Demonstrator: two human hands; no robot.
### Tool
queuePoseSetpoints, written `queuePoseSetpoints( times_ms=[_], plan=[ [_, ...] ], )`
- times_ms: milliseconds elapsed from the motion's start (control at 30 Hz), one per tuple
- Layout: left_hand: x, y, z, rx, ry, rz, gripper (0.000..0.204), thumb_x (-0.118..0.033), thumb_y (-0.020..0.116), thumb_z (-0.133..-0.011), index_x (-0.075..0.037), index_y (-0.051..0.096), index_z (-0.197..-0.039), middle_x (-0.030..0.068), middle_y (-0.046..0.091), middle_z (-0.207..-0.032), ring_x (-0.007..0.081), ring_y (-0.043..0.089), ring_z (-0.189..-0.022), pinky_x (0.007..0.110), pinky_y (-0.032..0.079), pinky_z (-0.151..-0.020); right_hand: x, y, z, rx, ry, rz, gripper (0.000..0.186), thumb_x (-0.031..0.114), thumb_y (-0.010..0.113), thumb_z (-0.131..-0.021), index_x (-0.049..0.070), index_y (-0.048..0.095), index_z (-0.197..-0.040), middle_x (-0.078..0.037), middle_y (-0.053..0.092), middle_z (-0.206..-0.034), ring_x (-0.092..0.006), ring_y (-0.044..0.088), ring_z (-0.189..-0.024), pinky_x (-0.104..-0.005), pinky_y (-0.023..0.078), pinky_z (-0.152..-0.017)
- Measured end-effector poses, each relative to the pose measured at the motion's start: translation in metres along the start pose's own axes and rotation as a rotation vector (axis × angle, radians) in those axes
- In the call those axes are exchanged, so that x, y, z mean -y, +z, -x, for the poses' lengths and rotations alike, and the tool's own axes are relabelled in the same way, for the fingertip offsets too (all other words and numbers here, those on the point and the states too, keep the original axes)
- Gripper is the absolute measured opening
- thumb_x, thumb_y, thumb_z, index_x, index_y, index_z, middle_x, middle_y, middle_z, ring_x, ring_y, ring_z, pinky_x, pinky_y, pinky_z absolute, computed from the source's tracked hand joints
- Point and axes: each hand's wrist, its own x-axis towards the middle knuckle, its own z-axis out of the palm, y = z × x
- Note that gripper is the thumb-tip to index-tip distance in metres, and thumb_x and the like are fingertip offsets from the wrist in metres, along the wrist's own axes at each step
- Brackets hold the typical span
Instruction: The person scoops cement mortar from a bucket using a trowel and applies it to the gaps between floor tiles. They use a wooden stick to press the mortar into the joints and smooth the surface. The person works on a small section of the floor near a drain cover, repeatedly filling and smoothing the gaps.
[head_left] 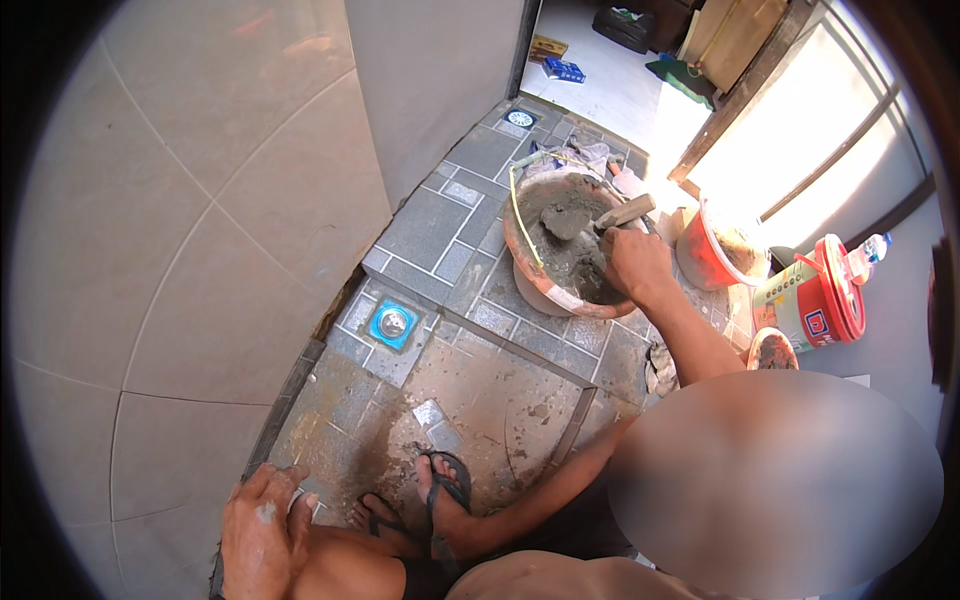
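Observation:
My right hand [640,264] is closed over the bucket's right rim, on a trowel with a wooden handle [627,212]. The handle sticks out beside the fist, and mortar and fingers hide much of the blade. Grey wet mortar [540,205] lies in the round bucket [585,305], with a dark lump near its middle. The bucket's wire handle rests against its left side. At the lower left, my left hand [262,530] is curled beside my bent knee. Something small and pale shows between its finger and thumb, too small to name.
A tiled wall [200,300] rises at the left. A blue-framed floor drain [393,323] sits near a step edge; another drain [519,118] lies farther off. At the right stand a red bucket [700,250], a lidded pail [815,295] and a small tub [772,350]. A doorway opens beyond.

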Motion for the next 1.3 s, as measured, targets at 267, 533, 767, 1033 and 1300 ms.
queuePoseSetpoints(
  times_ms=[267,533,767,1033,1300],
  plan=[
    [-0.006,-0.004,-0.017,0.092,-0.099,0.227,0.027,0.000,0.074,-0.087,-0.002,0.071,-0.114,0.0180,0.071,-0.108,0.0396,0.066,-0.094,0.047,0.052,-0.088,-0.012,-0.063,0.017,0.125,-0.141,0.340,0.019,0.012,0.067,-0.088,0.006,0.080,-0.099,-0.018,0.079,-0.106,-0.0322,0.078,-0.099,-0.0438,0.062,-0.082],
    [-0.005,0.009,-0.018,-0.041,0.088,0.020,0.028,-0.004,0.074,-0.090,-0.004,0.072,-0.118,0.0164,0.071,-0.112,0.0406,0.062,-0.106,0.048,0.050,-0.095,-0.022,-0.060,0.008,0.175,-0.123,0.304,0.018,0.012,0.069,-0.087,0.002,0.081,-0.094,-0.019,0.080,-0.102,-0.0329,0.079,-0.097,-0.0434,0.062,-0.082],
    [-0.012,0.002,-0.027,0.100,-0.065,0.121,0.028,-0.006,0.074,-0.091,-0.004,0.072,-0.118,0.0168,0.070,-0.111,0.0410,0.063,-0.105,0.048,0.050,-0.094,-0.004,-0.041,0.011,0.066,-0.112,0.171,0.020,0.014,0.066,-0.088,0.000,0.079,-0.091,-0.021,0.078,-0.097,-0.0347,0.078,-0.095,-0.0454,0.062,-0.082],
    [-0.013,0.003,-0.030,0.076,-0.035,0.126,0.025,-0.005,0.073,-0.090,-0.003,0.072,-0.115,0.0179,0.070,-0.106,0.0418,0.064,-0.099,0.048,0.051,-0.089,-0.017,-0.043,-0.015,0.060,-0.137,0.242,0.021,0.017,0.064,-0.089,0.003,0.080,-0.094,-0.021,0.078,-0.104,-0.0335,0.078,-0.097,-0.0451,0.061,-0.083],
    [-0.009,0.001,-0.027,0.036,0.020,0.127,0.024,-0.004,0.073,-0.090,-0.001,0.071,-0.113,0.0188,0.070,-0.106,0.0440,0.064,-0.098,0.049,0.052,-0.088,-0.022,-0.097,-0.005,0.400,-0.127,0.203,0.033,0.024,0.060,-0.090,-0.004,0.078,-0.095,-0.027,0.077,-0.100,-0.0434,0.075,-0.098,-0.0480,0.060,-0.088]
  ],
)
